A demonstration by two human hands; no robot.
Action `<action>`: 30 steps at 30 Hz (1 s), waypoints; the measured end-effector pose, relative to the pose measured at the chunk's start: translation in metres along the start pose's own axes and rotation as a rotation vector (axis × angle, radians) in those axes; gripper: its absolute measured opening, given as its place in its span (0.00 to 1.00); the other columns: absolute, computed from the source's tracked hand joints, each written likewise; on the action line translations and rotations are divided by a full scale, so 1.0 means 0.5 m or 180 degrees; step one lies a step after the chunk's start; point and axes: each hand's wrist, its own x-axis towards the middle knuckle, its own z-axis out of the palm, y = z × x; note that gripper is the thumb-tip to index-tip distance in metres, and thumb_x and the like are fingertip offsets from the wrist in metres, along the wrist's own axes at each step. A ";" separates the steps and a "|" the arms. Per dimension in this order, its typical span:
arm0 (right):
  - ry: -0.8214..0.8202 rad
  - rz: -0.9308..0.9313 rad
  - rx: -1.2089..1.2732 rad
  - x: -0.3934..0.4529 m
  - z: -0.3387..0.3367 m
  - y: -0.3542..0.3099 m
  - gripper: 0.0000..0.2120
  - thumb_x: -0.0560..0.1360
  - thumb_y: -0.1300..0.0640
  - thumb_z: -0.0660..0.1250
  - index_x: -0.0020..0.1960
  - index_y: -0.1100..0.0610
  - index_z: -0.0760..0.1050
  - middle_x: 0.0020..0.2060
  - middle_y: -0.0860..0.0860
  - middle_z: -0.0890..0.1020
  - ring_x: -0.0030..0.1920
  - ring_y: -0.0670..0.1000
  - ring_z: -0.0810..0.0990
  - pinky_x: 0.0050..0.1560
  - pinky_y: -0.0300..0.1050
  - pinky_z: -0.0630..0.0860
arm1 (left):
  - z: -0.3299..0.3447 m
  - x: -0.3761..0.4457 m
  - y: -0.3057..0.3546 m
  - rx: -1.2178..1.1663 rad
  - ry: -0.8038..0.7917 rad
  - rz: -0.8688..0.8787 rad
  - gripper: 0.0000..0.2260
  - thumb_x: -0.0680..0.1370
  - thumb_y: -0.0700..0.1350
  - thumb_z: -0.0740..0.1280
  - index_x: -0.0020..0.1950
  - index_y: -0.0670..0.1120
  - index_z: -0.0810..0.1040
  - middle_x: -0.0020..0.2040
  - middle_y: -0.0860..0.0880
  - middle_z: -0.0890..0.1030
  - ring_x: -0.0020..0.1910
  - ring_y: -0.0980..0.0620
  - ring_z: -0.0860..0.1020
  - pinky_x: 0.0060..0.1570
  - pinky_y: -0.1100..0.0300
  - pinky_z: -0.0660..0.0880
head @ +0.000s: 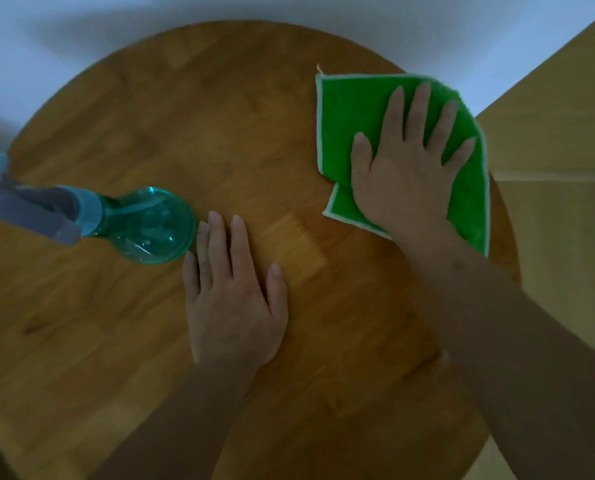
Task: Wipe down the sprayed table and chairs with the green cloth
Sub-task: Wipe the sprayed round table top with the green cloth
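Cloth (358,133) flat under right hand (403,171), long axis toward table (219,116) edge.

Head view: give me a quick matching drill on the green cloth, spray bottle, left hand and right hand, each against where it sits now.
Things:
1. green cloth
2. spray bottle
3. left hand
4. right hand

Places:
A. flat on bare wood near the table's middle
B. spread over the cloth
C. standing at the table's left side
D. lying at the table's right edge

Pairs: 1-D, 2-C, 3-A, 4-B
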 end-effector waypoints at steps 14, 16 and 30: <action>-0.0017 -0.0417 -0.0122 0.020 -0.002 0.008 0.34 0.78 0.35 0.41 0.79 0.48 0.43 0.79 0.51 0.47 0.78 0.60 0.45 0.73 0.66 0.43 | -0.007 0.006 0.003 0.0076 -0.0126 -0.0051 0.30 0.79 0.57 0.51 0.76 0.42 0.58 0.77 0.41 0.59 0.76 0.44 0.55 0.72 0.48 0.51; 0.0018 -0.0101 -0.0030 0.055 -0.004 -0.030 0.34 0.78 0.36 0.40 0.79 0.51 0.43 0.79 0.53 0.46 0.77 0.62 0.43 0.72 0.69 0.42 | -0.006 0.007 0.001 0.0088 -0.0130 -0.0023 0.30 0.79 0.56 0.51 0.76 0.41 0.59 0.76 0.40 0.60 0.75 0.44 0.56 0.71 0.47 0.51; -0.0169 -0.1155 0.0088 0.110 0.002 -0.198 0.32 0.79 0.36 0.43 0.79 0.47 0.41 0.79 0.49 0.43 0.78 0.56 0.40 0.73 0.59 0.37 | 0.004 0.009 0.006 0.0001 0.0304 -0.0014 0.30 0.75 0.55 0.57 0.72 0.38 0.69 0.73 0.38 0.65 0.72 0.41 0.63 0.67 0.43 0.60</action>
